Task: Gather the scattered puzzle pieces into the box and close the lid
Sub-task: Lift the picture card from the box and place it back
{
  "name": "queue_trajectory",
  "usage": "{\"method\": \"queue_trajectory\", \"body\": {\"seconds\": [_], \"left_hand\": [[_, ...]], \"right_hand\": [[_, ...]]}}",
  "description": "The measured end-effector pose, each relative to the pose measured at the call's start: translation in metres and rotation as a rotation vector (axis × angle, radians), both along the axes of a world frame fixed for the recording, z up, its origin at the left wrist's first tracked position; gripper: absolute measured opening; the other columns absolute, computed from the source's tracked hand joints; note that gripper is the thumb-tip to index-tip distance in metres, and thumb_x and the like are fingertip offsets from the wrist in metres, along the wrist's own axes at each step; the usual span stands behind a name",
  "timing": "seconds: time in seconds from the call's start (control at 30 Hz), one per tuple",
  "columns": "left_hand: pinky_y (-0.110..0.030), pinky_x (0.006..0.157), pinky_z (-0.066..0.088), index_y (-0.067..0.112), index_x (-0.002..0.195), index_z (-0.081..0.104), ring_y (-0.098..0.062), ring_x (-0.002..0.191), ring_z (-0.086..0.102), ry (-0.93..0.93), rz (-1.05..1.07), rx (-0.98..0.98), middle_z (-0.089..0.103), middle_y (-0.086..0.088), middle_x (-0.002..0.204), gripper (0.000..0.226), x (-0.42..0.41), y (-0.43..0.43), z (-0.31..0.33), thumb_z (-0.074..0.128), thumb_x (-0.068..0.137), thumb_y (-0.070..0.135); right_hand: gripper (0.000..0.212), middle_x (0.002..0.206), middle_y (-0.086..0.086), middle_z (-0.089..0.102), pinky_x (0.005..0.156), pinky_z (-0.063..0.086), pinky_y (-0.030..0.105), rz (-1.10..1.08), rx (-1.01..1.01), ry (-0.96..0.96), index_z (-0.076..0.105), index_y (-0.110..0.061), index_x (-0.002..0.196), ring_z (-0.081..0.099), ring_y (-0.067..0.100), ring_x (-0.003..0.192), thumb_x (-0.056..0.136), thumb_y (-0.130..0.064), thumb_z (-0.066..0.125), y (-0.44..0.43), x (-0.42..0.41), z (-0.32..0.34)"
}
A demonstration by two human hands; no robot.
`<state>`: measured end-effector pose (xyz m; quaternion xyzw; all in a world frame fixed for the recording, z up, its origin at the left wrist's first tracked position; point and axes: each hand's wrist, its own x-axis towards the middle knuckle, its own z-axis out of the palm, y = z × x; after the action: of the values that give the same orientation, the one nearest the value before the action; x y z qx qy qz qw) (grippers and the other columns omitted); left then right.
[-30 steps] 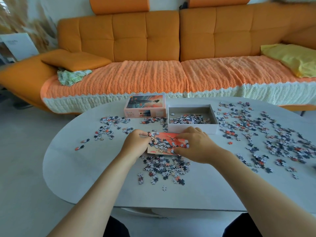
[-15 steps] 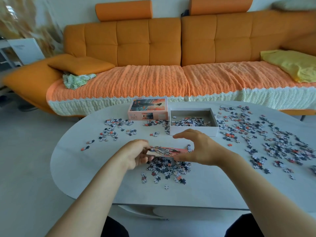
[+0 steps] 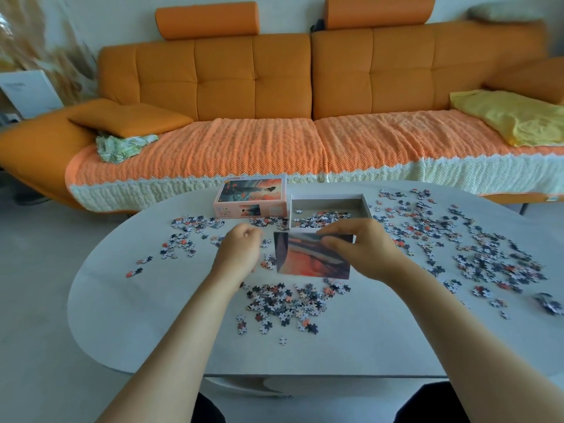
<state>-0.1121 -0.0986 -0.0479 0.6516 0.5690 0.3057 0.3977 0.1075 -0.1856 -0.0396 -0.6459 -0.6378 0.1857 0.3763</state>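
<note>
Over table (image 3: 146, 315), card (image 3: 312, 257) now tipped upright.

The white box (image 3: 331, 209) sits open, partly filled with pieces – its printed lid (image 3: 251, 198) lies just beside it. Loose puzzle pieces (image 3: 476, 251) scatter across the table – another heap (image 3: 290, 303) lies nearer.

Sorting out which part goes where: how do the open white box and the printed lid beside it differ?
The white box sits open side up, its inside plain, with puzzle pieces in it. The lid lies closed side up and shows a printed picture; whether anything is under it cannot be seen. The lid is to the left, the box to the right. Both are rectangular, look similar in size, and rest on the table.
</note>
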Motion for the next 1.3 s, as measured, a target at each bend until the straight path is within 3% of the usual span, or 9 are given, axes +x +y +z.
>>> {"method": "queue_trajectory", "body": {"seconds": [0.1, 0.17, 0.27, 0.37, 0.77, 0.97, 1.07, 1.2, 1.3], "left_hand": [[-0.025, 0.057, 0.041, 0.025, 0.104, 0.062, -0.011, 0.063, 0.053, 0.018, 0.059, 0.228, 0.063, 0.003, 0.085, 0.028, 0.013, 0.011, -0.005, 0.035, 0.101, 0.018], [-0.02, 0.076, 0.044, 0.025, 0.112, 0.064, -0.006, 0.089, 0.054, 0.077, -0.018, 0.349, 0.06, 0.004, 0.111, 0.035, 0.021, 0.017, -0.01, 0.036, 0.1, 0.008], [-0.037, 0.111, 0.03, 0.022, 0.132, 0.057, -0.02, 0.131, 0.034, 0.265, -0.245, 0.42, 0.043, -0.003, 0.139, 0.039, 0.033, 0.026, -0.022, 0.044, 0.098, 0.007], [-0.044, 0.114, 0.022, 0.028, 0.137, 0.053, -0.023, 0.143, 0.017, 0.388, -0.376, 0.363, 0.03, 0.001, 0.152, 0.038, 0.041, 0.026, -0.027, 0.049, 0.1, 0.026], [-0.023, 0.095, 0.027, 0.021, 0.089, 0.069, -0.011, 0.125, 0.043, 0.326, -0.379, 0.363, 0.041, 0.01, 0.139, 0.01, 0.029, 0.013, -0.016, 0.068, 0.089, 0.031], [-0.022, 0.095, 0.027, 0.019, 0.08, 0.064, -0.006, 0.118, 0.044, 0.264, -0.307, 0.362, 0.045, 0.012, 0.13, 0.01, 0.032, 0.014, -0.018, 0.071, 0.085, 0.024], [-0.024, 0.092, 0.027, 0.019, 0.082, 0.059, -0.003, 0.112, 0.038, 0.277, -0.286, 0.339, 0.041, 0.013, 0.121, 0.02, 0.034, 0.015, -0.018, 0.062, 0.089, 0.038], [-0.03, 0.092, 0.036, 0.022, 0.089, 0.059, -0.012, 0.109, 0.044, 0.368, -0.278, 0.686, 0.047, 0.008, 0.11, 0.017, 0.04, 0.021, -0.015, 0.056, 0.09, 0.039], [-0.036, 0.106, 0.033, 0.023, 0.119, 0.061, -0.014, 0.118, 0.049, 0.475, -0.486, 0.642, 0.055, 0.009, 0.128, 0.033, 0.054, 0.018, -0.012, 0.049, 0.095, 0.043]], "right_hand": [[0.011, 0.069, -0.011, 0.064, 0.053, 0.042, 0.02, -0.074, 0.046, 0.099, 0.072, -0.025, 0.091, 0.053, 0.003, 0.055, 0.094, -0.023, 0.061, 0.006, 0.005, 0.0], [0.013, 0.077, -0.007, 0.068, 0.058, 0.049, 0.03, -0.127, 0.069, 0.139, 0.069, -0.025, 0.091, 0.06, 0.012, 0.065, 0.095, -0.022, 0.057, 0.009, 0.009, 0.0], [0.018, 0.078, 0.0, 0.069, 0.059, 0.051, 0.037, -0.223, 0.1, 0.252, 0.069, -0.024, 0.089, 0.064, 0.021, 0.068, 0.096, -0.019, 0.053, 0.012, 0.015, 0.004], [0.024, 0.077, 0.004, 0.071, 0.054, 0.048, 0.033, -0.324, 0.175, 0.391, 0.07, -0.022, 0.089, 0.063, 0.017, 0.062, 0.094, -0.012, 0.049, 0.014, 0.023, 0.013], [0.025, 0.082, -0.009, 0.071, 0.052, 0.047, 0.021, -0.346, 0.31, 0.152, 0.072, -0.024, 0.1, 0.06, 0.005, 0.058, 0.091, -0.008, 0.055, 0.028, 0.026, 0.011], [0.026, 0.088, 0.002, 0.074, 0.064, 0.053, 0.029, -0.172, 0.277, -0.275, 0.074, -0.014, 0.104, 0.067, 0.022, 0.074, 0.092, -0.002, 0.054, 0.039, 0.02, 0.0], [0.028, 0.083, 0.003, 0.074, 0.061, 0.056, 0.034, -0.182, 0.343, -0.33, 0.075, -0.013, 0.102, 0.066, 0.022, 0.069, 0.09, 0.001, 0.054, 0.05, 0.026, -0.003], [0.028, 0.071, 0.002, 0.068, 0.049, 0.051, 0.035, -0.292, 0.241, -0.247, 0.073, -0.015, 0.103, 0.056, 0.019, 0.052, 0.093, -0.003, 0.05, 0.058, 0.036, 0.0], [0.027, 0.075, 0.003, 0.067, 0.047, 0.045, 0.029, -0.374, 0.154, -0.128, 0.07, -0.016, 0.109, 0.055, 0.018, 0.053, 0.094, -0.008, 0.049, 0.059, 0.045, 0.005]]}}
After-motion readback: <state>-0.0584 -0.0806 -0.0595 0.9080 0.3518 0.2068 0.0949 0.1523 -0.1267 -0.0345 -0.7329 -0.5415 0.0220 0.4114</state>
